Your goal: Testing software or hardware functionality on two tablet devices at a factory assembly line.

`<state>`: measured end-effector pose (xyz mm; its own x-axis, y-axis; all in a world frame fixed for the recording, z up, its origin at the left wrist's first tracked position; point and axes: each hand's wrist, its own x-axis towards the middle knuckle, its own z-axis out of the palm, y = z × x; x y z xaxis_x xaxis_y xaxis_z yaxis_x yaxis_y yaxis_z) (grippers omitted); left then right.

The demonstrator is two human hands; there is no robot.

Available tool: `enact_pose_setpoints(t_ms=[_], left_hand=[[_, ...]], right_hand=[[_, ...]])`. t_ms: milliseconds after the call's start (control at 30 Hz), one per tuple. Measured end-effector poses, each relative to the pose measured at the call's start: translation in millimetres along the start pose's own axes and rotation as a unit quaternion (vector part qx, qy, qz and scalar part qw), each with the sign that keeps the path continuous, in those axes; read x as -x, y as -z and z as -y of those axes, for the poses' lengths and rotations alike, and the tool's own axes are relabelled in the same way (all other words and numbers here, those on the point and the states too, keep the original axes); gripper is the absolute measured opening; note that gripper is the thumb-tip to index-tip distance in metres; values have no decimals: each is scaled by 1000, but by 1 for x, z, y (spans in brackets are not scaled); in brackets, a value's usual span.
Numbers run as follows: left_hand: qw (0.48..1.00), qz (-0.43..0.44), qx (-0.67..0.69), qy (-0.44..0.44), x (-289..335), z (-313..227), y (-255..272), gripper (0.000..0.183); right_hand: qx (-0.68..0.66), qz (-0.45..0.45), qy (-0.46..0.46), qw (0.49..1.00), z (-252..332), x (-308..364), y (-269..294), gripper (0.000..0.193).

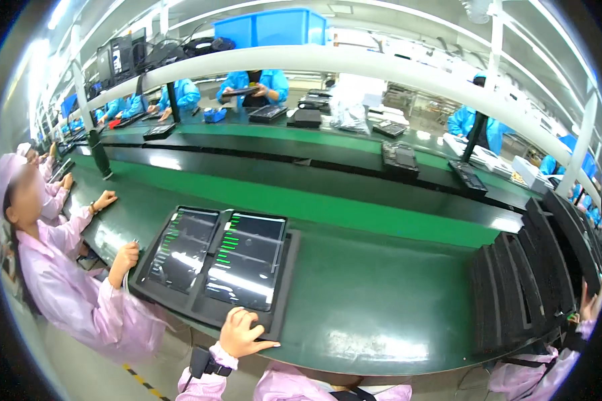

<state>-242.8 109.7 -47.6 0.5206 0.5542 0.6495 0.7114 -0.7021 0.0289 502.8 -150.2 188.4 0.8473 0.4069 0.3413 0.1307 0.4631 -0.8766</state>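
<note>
Green-topped workbenches run across a bright factory hall, with people in blue at the far bench. On the near green table (381, 287) a black tray (283, 281) lies flat at the front edge, a left tablet (184, 250) and a right tablet (247, 260) side by side in it, both screens lit with green lines. The person's left hand (239, 334) is at the tray's near right corner, fingers bent and thumb stretched apart from them; whether it touches the rim cannot be told. At the far right, the right hand (592, 301) is against a tilted tray (572, 234) beside the row of upright black trays (505, 287); whether the fingers are clamped on it cannot be told.

That row looks the likelier trouble: a pull on the tilted tray could topple its neighbours. A knock at the tray's near edge might shift the tablets, and a tug from the co-worker's hand (122, 260), close to its left side, could do likewise.
</note>
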Motion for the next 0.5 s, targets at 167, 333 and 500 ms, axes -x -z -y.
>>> enact_pose_setpoints(t_ms=[167,333,500], left_hand=[[992,-45,36,109,0,28,-3,49],[974,-28,75,210,-28,-18,15,49],[594,109,788,122,-144,-182,-9,42]], right_hand=[[-123,52,-81,988,12,76,-78,21],[-174,60,-41,982,-15,163,-157,32],[-199,-6,-40,979,-31,247,-186,35]])
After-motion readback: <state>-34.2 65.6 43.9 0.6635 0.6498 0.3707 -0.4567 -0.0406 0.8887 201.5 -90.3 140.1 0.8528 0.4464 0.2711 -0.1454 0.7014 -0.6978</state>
